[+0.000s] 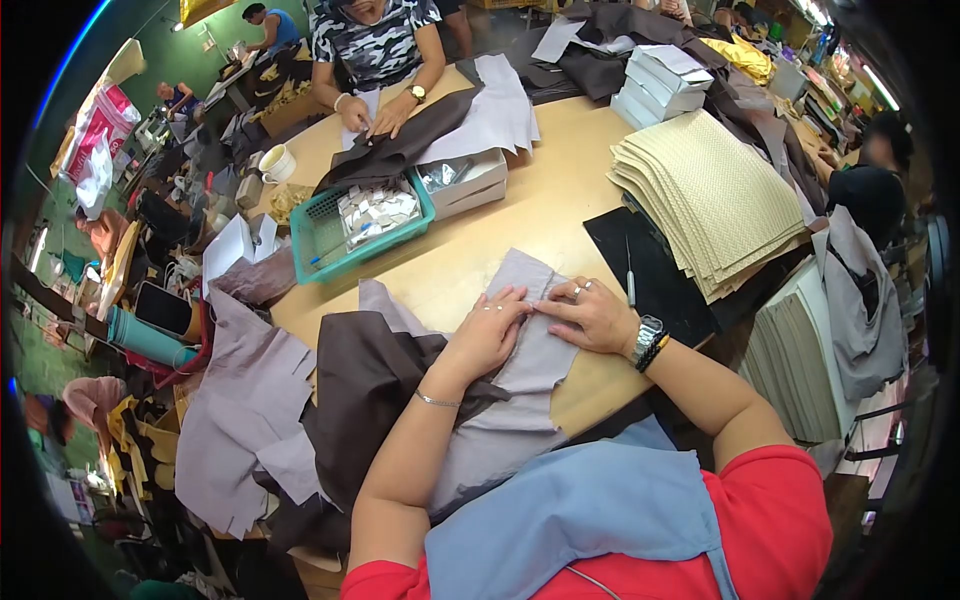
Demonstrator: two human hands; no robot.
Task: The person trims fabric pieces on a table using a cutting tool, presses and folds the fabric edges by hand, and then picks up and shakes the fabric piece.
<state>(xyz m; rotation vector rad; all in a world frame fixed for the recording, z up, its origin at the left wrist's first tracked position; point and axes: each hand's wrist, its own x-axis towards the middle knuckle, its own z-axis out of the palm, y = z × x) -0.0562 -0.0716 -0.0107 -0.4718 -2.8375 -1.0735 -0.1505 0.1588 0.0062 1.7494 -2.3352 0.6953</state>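
Observation:
A light grey fabric piece (525,375) lies on the table in front of me, with a dark brown fabric (365,400) bunched on its left. My left hand (492,335) presses on the grey fabric, fingers together and bent at its edge. From the other side my right hand (590,315) pinches the same fabric between thumb and forefinger. The fingertips of both hands nearly meet; exactly what is between them is hidden. An awl-like pointed tool (630,270) lies on a black mat (655,265) beyond my right hand.
A teal basket (310,240) holds small white pieces, beside a white box (475,190). Textured cream sheets (710,190) are stacked at right, white boxes (660,85) behind. Across the table (560,185) a person (375,60) handles dark fabric. A mug (278,164) stands at far left.

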